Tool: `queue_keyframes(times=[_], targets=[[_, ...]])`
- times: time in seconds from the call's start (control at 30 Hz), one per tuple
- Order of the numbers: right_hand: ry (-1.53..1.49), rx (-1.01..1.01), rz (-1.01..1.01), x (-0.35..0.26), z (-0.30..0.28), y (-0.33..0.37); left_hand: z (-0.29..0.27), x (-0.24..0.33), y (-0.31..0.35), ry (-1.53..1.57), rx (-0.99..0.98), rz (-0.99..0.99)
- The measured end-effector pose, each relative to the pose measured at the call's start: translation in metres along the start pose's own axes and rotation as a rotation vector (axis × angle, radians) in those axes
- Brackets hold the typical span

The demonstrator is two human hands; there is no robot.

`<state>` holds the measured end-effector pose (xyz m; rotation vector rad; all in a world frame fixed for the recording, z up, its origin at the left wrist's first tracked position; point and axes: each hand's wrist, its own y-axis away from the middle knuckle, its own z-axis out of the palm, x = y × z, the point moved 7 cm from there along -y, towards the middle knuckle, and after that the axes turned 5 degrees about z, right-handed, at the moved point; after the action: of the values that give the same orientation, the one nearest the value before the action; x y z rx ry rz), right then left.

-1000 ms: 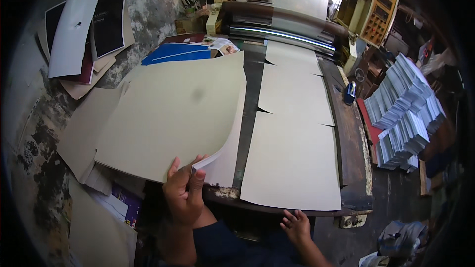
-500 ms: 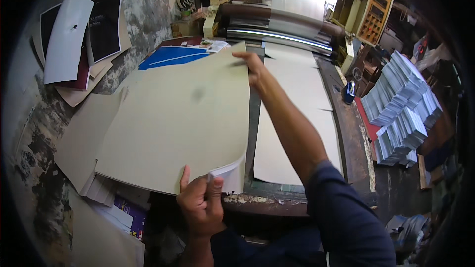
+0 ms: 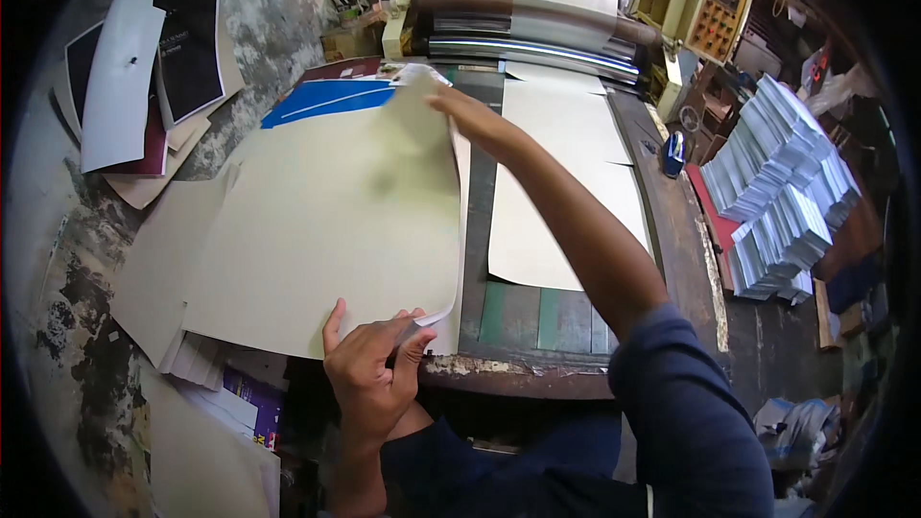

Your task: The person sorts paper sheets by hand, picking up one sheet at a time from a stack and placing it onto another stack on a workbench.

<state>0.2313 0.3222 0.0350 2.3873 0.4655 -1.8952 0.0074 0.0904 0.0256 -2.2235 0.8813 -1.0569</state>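
Observation:
A large beige sheet (image 3: 336, 221) lies tilted on a stack of like sheets at the left of the worn table (image 3: 537, 379). My left hand (image 3: 369, 364) pinches the sheet's near corner, which curls up white underneath. My right hand (image 3: 460, 110) reaches far forward and grips the sheet's far corner, lifting it. More beige sheets (image 3: 566, 182) lie flat on the table's feed bed to the right, running toward the roller machine (image 3: 537, 34).
A blue sheet (image 3: 321, 101) lies behind the stack. Black and white prints (image 3: 144, 77) lie on the mottled floor at left. Stacks of printed booklets (image 3: 782, 182) stand at right, with a small blue object (image 3: 673, 153) on the table edge.
My right arm came up from the near edge and reached to the sheet's far corner. The sheets on the feed bed have moved toward the rollers, baring green boards near me.

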Motion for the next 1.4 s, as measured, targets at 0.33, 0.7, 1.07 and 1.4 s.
queue_keyframes(times=[0.33,0.7,1.07,1.4], targets=[[1.164,0.214,0.738,0.303,-0.09,0.281,-0.001,-0.034,-0.017,0.488,-0.571,-0.124],[-0.245,0.435,0.338,0.136,-0.023,0.314,-0.051,-0.037,-0.007,0.38,0.317,-0.246],[-0.863,-0.063,0.08,0.027,0.045,0.35,0.004,0.101,-0.001,0.458,-0.304,0.473],[-0.787,0.671,0.364,0.055,0.059,0.412,0.007,0.106,-0.002,0.251,-0.347,0.608]])
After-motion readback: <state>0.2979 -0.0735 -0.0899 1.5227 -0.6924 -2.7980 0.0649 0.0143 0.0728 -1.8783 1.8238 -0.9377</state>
